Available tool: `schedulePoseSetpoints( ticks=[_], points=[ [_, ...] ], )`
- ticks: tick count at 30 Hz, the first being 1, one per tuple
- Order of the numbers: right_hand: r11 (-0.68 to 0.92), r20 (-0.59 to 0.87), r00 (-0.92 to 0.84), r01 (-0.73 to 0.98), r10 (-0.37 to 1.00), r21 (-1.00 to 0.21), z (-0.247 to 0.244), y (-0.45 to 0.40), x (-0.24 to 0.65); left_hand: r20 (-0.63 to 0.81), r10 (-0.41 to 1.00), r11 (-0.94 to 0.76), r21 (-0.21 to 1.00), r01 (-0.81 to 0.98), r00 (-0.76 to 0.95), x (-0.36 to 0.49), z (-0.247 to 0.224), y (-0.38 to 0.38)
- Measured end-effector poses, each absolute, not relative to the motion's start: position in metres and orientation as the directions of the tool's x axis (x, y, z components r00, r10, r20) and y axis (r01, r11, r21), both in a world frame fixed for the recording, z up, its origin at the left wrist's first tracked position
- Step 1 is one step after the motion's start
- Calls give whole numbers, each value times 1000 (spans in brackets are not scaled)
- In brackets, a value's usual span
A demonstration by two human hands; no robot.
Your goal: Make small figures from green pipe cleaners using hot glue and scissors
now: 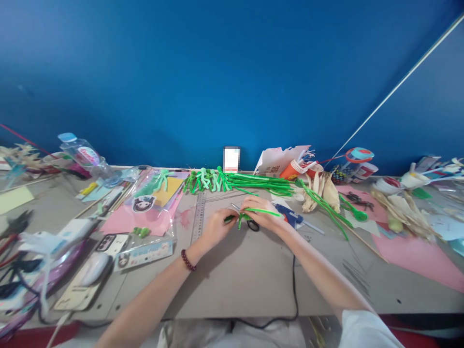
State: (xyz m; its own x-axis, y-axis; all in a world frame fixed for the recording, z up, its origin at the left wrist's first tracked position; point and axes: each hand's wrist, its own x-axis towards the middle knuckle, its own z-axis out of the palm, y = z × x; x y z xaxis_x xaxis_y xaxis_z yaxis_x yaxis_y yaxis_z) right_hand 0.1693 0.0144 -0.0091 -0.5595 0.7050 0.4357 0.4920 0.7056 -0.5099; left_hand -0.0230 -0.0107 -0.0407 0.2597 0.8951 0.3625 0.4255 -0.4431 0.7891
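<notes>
Both hands meet over the middle of the table. My left hand [218, 225], with a dark red bead bracelet [188, 261] on its wrist, is closed around a green fuzzy piece [242, 221]. My right hand [260, 210] pinches the same piece from the right, and a light green fuzzy stem [266, 211] runs across it. Just below the fingers lie the black handles of scissors [253, 225], partly hidden. Behind the hands rests a bundle of green fuzzy stems [263, 182], with curled green tops [208, 180] at its left end.
Right of my right hand lies a blue glue gun [290, 215], its black cable [295, 290] curving to the front edge. A metal ruler [199, 217], pink paper [137, 217] and white mouse [94, 269] are on the left. Dried husks [322, 191] and orange cups [292, 169] stand back right.
</notes>
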Motion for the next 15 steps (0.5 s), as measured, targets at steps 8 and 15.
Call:
schedulePoseSetpoints(
  ticks=[8, 15],
  points=[
    [671, 466, -483, 509, 741, -539, -7, 19, 169, 397, 822, -554, 726, 409, 409, -21, -43, -10],
    [281, 178, -328, 301, 928, -911, -15, 33, 174, 334, 824, -489, 828, 275, 457, -17, -29, -18]
  ],
)
